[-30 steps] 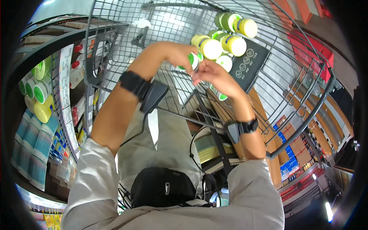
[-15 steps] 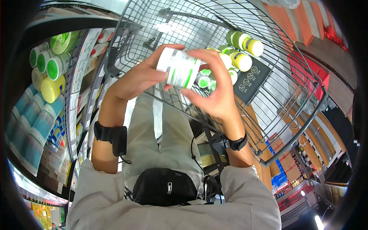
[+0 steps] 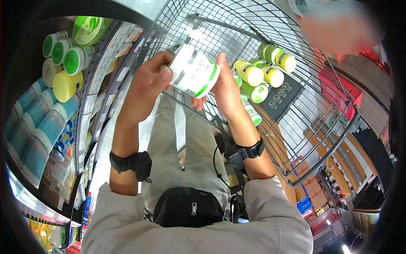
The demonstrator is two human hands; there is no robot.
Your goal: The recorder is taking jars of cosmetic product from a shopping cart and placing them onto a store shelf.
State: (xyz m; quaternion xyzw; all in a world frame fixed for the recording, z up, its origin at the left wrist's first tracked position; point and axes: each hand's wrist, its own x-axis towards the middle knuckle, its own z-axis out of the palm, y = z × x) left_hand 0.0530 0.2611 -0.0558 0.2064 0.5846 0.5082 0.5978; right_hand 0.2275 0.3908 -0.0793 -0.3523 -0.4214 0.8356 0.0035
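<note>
White jar [image 3: 195,73], axis ten to four o'clock: left hand [image 3: 147,86] grips the plain end from nine, right hand [image 3: 228,91] cups the green-banded end at four!

head view | left hand [image 3: 146,86] grips lid end of tilted white jar [image 3: 194,72] | right hand [image 3: 227,93] cups its green-banded end | wire cart [image 3: 237,31] beyond, holding yellow-lidded jars [image 3: 251,75] beside dark panel [image 3: 285,97] | left: green-lidded jars [image 3: 74,60] above blue bottles [image 3: 55,125]
</note>
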